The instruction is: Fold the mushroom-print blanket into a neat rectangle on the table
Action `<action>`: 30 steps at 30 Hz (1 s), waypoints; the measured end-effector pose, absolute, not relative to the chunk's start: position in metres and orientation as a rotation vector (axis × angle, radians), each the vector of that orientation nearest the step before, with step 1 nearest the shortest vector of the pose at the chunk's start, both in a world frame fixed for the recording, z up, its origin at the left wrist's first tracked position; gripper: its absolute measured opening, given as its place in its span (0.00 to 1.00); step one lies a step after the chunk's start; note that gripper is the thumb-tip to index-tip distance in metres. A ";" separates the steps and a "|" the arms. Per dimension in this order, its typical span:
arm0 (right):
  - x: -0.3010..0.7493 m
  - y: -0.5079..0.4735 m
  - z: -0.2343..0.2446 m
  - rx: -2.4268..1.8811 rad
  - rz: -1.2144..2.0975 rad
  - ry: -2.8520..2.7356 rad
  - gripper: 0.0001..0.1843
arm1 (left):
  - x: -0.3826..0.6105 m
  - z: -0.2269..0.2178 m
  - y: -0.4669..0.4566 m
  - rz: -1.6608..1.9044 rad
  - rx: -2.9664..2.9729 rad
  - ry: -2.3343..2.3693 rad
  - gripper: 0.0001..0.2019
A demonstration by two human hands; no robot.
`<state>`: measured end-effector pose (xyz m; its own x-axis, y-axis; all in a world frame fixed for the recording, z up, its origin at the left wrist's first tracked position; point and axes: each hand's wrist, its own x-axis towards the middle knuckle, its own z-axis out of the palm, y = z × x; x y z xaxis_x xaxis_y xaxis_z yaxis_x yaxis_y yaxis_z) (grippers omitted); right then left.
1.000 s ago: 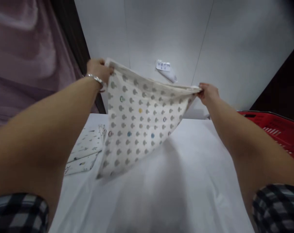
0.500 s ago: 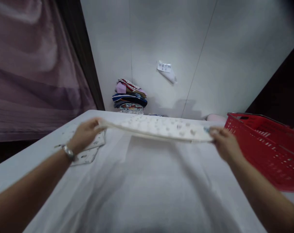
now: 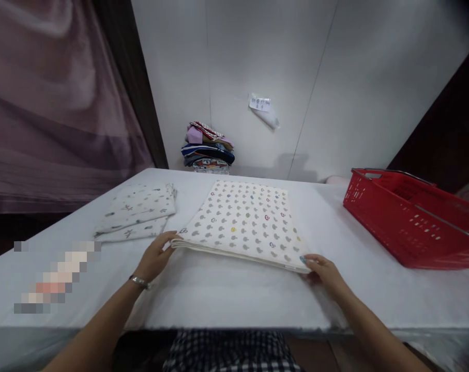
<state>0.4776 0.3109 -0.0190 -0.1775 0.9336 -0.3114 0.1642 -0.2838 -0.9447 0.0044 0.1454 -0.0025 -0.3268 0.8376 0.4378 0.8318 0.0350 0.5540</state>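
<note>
A cream cloth with a grey and coloured dot print [image 3: 244, 222] lies flat and folded on the white table [image 3: 226, 294]. My left hand [image 3: 156, 256], with a bracelet on the wrist, pinches the cloth's near left corner. My right hand [image 3: 323, 271] grips its near right corner. Both hands rest low on the table, at the cloth's front edge.
Folded white patterned cloths [image 3: 139, 214] lie to the left of the spread one. A red plastic basket [image 3: 408, 217] stands on the right of the table. A stack of folded coloured clothes [image 3: 207, 147] sits against the back wall, under a paper label [image 3: 260, 104]. A mauve curtain [image 3: 56, 103] hangs on the left.
The cloth was held up hanging in the air; both hands swung it down and toward me, and it now lies flat on the table.
</note>
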 end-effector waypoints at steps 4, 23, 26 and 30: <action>0.476 0.299 -0.029 -1.538 1.506 -1.458 0.21 | -0.003 -0.022 0.133 1.021 1.957 2.226 0.13; 0.433 0.265 -0.007 -1.216 0.224 -2.639 0.19 | 0.034 -0.047 0.113 1.269 1.448 2.378 0.17; 0.389 0.257 -0.008 -0.854 0.400 -2.682 0.18 | 0.046 -0.046 0.110 1.321 1.232 2.522 0.19; 0.321 0.250 -0.012 -0.541 0.543 -2.706 0.16 | 0.061 -0.043 0.106 1.315 0.994 2.601 0.17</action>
<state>0.3206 0.2501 -0.0118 -0.8743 0.4228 0.2385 0.2979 0.8553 -0.4240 0.0608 0.1055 -0.0433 -0.7898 0.5712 0.2233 0.5184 0.4273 0.7407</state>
